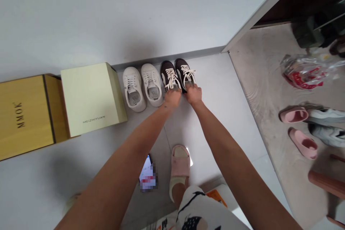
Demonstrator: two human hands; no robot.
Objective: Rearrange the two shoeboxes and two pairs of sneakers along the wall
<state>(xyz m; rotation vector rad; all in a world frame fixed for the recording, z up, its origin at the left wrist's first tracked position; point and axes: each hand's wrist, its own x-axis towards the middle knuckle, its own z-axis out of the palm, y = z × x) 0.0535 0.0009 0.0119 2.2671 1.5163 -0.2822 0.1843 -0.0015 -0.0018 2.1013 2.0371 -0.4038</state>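
Two dark brown sneakers with cream laces stand side by side near the wall, toes toward it. My left hand (173, 97) is closed on the heel of the left brown sneaker (169, 72). The heel of the right brown sneaker (183, 69) is in my right hand (193, 94), its fingers curled into the opening. Both heels are mostly covered by my hands. Just left of them is a pair of white sneakers, the nearer white sneaker (151, 82) and the farther white sneaker (133, 88), lined up the same way.
Further left stand a pale yellow box (88, 97) and a gold box (27, 115). A lit phone (147, 174) lies on the floor by my slippered foot (180, 165). Beyond the threshold at right are pink slippers (303, 143), grey shoes (327, 134) and a plastic bag (307, 73).
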